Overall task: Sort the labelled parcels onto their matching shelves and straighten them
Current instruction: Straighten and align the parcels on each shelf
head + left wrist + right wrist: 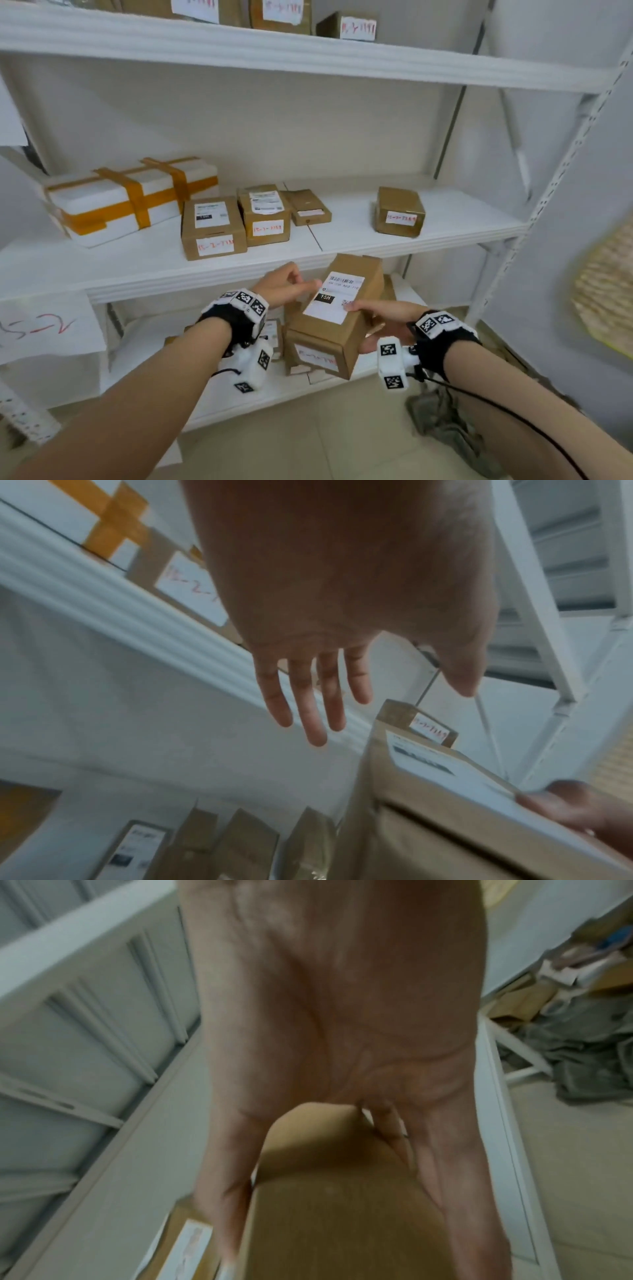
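My right hand (358,327) grips a brown cardboard parcel (329,334) in front of the shelving, just below the middle shelf (137,274). Its thumb lies on the white shipping label and its fingers (371,344) reach underneath. The right wrist view shows thumb and fingers straddling this parcel (342,1218). A handwritten red label faces me on the parcel's near end. My left hand (301,282) hovers at the parcel's upper left corner with straight, spread fingers (311,718), holding nothing. The parcel (445,831) sits lower right in that view.
On the middle shelf lie a white foam box (130,198) with orange tape and several labelled brown parcels (212,228), one alone at the right (399,212). A paper sign (41,325) hangs on the shelf edge. More parcels (274,337) lie below. A grey cloth (442,421) is on the floor.
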`<state>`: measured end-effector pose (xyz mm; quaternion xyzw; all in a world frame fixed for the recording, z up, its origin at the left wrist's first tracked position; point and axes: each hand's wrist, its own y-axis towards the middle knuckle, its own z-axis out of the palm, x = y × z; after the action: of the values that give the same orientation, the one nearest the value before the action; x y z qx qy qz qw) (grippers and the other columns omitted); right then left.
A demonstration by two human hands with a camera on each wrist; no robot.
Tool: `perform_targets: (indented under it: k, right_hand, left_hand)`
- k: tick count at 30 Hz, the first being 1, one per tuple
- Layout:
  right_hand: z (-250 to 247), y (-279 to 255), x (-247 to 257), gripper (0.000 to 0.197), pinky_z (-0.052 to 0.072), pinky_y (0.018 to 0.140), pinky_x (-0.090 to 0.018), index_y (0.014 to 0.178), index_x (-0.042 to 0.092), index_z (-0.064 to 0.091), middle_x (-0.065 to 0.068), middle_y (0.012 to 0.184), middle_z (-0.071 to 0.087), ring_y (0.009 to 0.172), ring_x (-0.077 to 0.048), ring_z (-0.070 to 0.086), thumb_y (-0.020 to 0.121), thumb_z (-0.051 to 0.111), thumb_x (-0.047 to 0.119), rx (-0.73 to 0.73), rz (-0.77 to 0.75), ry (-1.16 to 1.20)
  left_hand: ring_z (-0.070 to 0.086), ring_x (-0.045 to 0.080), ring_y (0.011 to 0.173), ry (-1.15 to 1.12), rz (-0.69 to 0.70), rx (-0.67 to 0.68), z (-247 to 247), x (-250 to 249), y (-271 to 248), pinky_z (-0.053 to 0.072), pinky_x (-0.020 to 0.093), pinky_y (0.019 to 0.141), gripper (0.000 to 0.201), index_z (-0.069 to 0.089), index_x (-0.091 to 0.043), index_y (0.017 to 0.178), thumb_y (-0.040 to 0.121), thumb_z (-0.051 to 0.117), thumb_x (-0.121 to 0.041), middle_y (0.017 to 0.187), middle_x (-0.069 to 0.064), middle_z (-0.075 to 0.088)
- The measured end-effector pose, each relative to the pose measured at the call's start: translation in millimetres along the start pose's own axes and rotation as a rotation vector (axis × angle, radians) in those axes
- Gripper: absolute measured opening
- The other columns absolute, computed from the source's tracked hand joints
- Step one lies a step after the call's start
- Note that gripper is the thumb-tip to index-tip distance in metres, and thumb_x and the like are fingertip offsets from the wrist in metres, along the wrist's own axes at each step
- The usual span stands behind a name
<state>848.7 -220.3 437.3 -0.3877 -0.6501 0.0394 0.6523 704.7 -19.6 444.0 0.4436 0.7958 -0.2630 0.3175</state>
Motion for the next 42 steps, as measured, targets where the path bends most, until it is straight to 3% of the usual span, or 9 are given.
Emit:
perform_targets:
  k: [6, 10, 14, 21, 25, 28, 31, 35, 42]
  right_hand:
    - [-38, -18, 24, 0.047, 0.061, 0.087, -0.041, 0.123, 0.013, 0.060, -0.009, 0.107, 0.072, 0.098, -0.031, 0.070, 0.083, 0.078, 0.030, 0.066, -0.112, 0.005]
    - [-48, -8, 56, 0.062, 0.052, 0.085, -0.033, 0.117, 0.021, 0.065, -0.002, 0.107, 0.069, 0.100, -0.025, 0.064, 0.064, 0.083, 0.046, -0.012, -0.236, 0.085]
    - [-49, 15, 81, 0.035, 0.051, 0.081, -0.035, 0.118, 0.028, 0.064, 0.000, 0.105, 0.072, 0.097, -0.022, 0.066, 0.090, 0.064, 0.050, -0.062, -0.321, 0.257]
    - [-63, 59, 90, 0.030, 0.058, 0.088, -0.043, 0.117, 0.024, 0.060, -0.010, 0.121, 0.063, 0.118, -0.028, 0.061, 0.096, 0.058, 0.045, -0.110, -0.387, 0.376]
    - [-82, 103, 103, 0.067, 0.061, 0.070, -0.039, 0.130, 0.020, 0.054, -0.010, 0.118, 0.069, 0.105, -0.023, 0.070, 0.078, 0.068, 0.060, -0.284, -0.398, 0.414]
    - [-87, 132, 103, 0.079, 0.062, 0.062, -0.036, 0.135, 0.012, 0.045, -0.012, 0.114, 0.071, 0.096, -0.024, 0.074, 0.077, 0.072, 0.059, -0.371, -0.373, 0.409]
    - [-87, 152, 104, 0.069, 0.063, 0.073, -0.043, 0.132, 0.011, 0.039, -0.013, 0.114, 0.068, 0.094, -0.026, 0.074, 0.085, 0.071, 0.050, -0.427, -0.343, 0.439]
    - [-86, 174, 106, 0.066, 0.062, 0.082, -0.046, 0.130, 0.013, 0.043, -0.011, 0.108, 0.070, 0.083, -0.022, 0.074, 0.086, 0.069, 0.054, -0.497, -0.325, 0.488]
    - [-91, 213, 113, 0.098, 0.062, 0.073, -0.032, 0.117, 0.013, 0.065, -0.008, 0.114, 0.070, 0.094, -0.023, 0.074, 0.046, 0.072, 0.081, -0.599, -0.318, 0.553]
  left_hand:
    - [0.066, 0.021, 0.098, -0.086, -0.107, 0.089, -2, -50, 26, 0.056, 0.038, 0.084, 0.077, 0.041, -0.021, 0.132, 0.079, 0.058, -0.074, 0.124, 0.002, 0.061]
    - [0.069, 0.024, 0.095, -0.266, -0.179, 0.134, -16, -73, 36, 0.057, 0.033, 0.077, 0.072, 0.062, -0.023, 0.118, 0.074, 0.056, -0.080, 0.109, 0.004, 0.071]
    - [0.072, 0.023, 0.089, -0.417, -0.111, 0.053, -33, -84, 60, 0.059, 0.031, 0.069, 0.071, 0.066, -0.026, 0.115, 0.073, 0.055, -0.082, 0.100, 0.005, 0.074]
    - [0.073, 0.029, 0.095, -0.452, -0.171, -0.083, -36, -93, 137, 0.059, 0.046, 0.087, 0.105, 0.060, -0.026, 0.131, 0.059, 0.039, -0.099, 0.118, 0.010, 0.070]
    - [0.058, 0.031, 0.117, -0.125, -0.170, -0.266, -33, -97, 177, 0.043, 0.036, 0.102, 0.064, 0.054, -0.007, 0.138, 0.103, 0.026, -0.054, 0.141, 0.018, 0.054]
    - [0.057, 0.028, 0.118, 0.175, -0.123, -0.250, -32, -88, 205, 0.039, 0.035, 0.098, 0.034, 0.066, 0.000, 0.118, 0.099, 0.042, -0.015, 0.127, 0.018, 0.063]
    - [0.036, 0.025, 0.142, 0.473, -0.118, -0.172, -30, -78, 227, 0.017, 0.043, 0.117, 0.036, 0.060, -0.009, 0.130, 0.097, 0.045, -0.012, 0.141, 0.010, 0.055]
    - [0.060, 0.031, 0.113, 0.582, -0.058, -0.117, -30, -75, 249, 0.045, 0.035, 0.080, 0.033, 0.057, -0.010, 0.127, 0.094, 0.054, -0.012, 0.128, 0.013, 0.059]
    - [0.039, 0.036, 0.136, 0.661, -0.128, -0.013, -22, -69, 270, 0.038, 0.053, 0.108, 0.066, 0.029, -0.019, 0.153, 0.093, 0.056, -0.020, 0.149, 0.013, 0.036]
